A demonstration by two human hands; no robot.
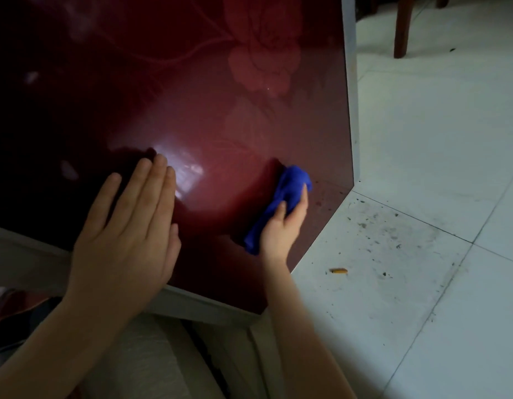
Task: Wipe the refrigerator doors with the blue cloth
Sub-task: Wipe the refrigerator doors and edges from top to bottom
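**Blue cloth low on the red door, near its right corner**

The glossy dark-red refrigerator door with a faint flower pattern [192, 110] fills most of the view, dim on its left side and catching a bright patch of reflected light near the middle. The left hand [125, 234] lies flat against the door, low down; its fingers [140, 191] are straight and close together, the thumb tucked alongside, and they hold nothing.

To the right, the right hand [281, 228] grips the bunched bright-blue cloth [287, 188]. The thumb and fingers are curled round the wad, which sticks out both above and below the hand. The cloth is pressed to the door's surface near the lower right corner, just beside a scatter of dark spots on the red finish.

The pale grey side edge of the refrigerator [352, 82] runs down the right of the door to the white tiled floor [439, 133]. The tile nearest the corner is dusted with dark specks and smudges of dirt [393, 226], and a small orange-brown scrap [339, 271] lies on it, well apart from the cloth. Further back, a dark wooden chair leg [402, 27] stands on the tiles. Both forearms are bare, reaching up from the bottom of the view.
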